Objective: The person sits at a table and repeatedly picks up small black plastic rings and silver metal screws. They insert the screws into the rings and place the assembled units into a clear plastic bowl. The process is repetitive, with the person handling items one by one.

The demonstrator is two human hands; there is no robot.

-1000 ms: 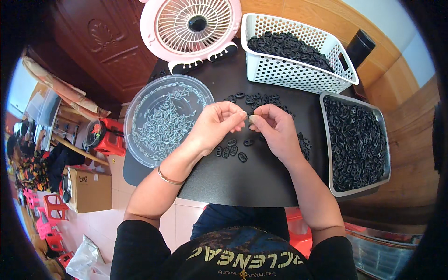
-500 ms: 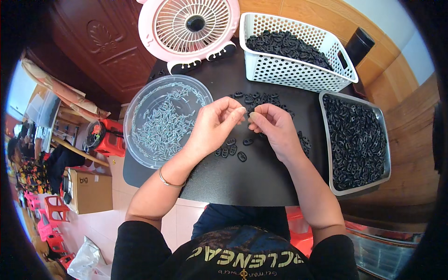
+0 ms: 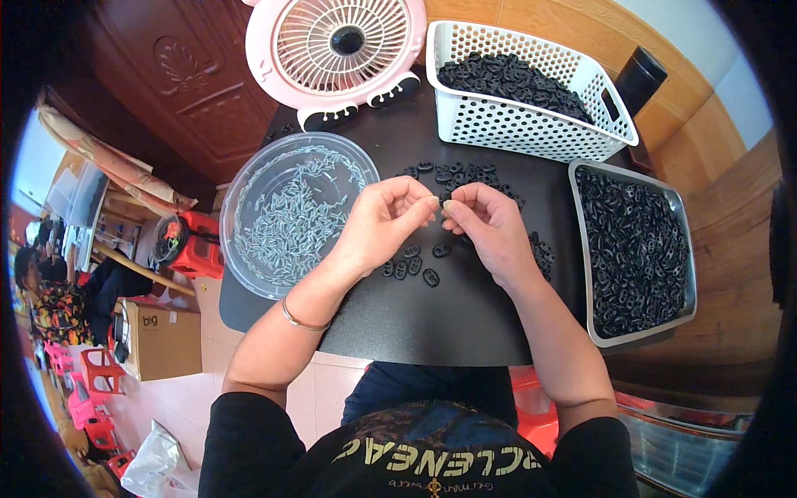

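Left hand [image 3: 383, 222] & right hand [image 3: 488, 224] meet fingertip to fingertip mid black table [image 3: 432, 315], pinching a small black plastic piece [image 3: 441, 200], barely visible between them; loose black oval pieces [image 3: 413, 267] lie just below.

Small black part [image 3: 441, 202] pinched betw. both hands' fingertips, above table.

A brown cardboard box [image 3: 162, 339] with a dark printed mark stands on the floor, lower left.
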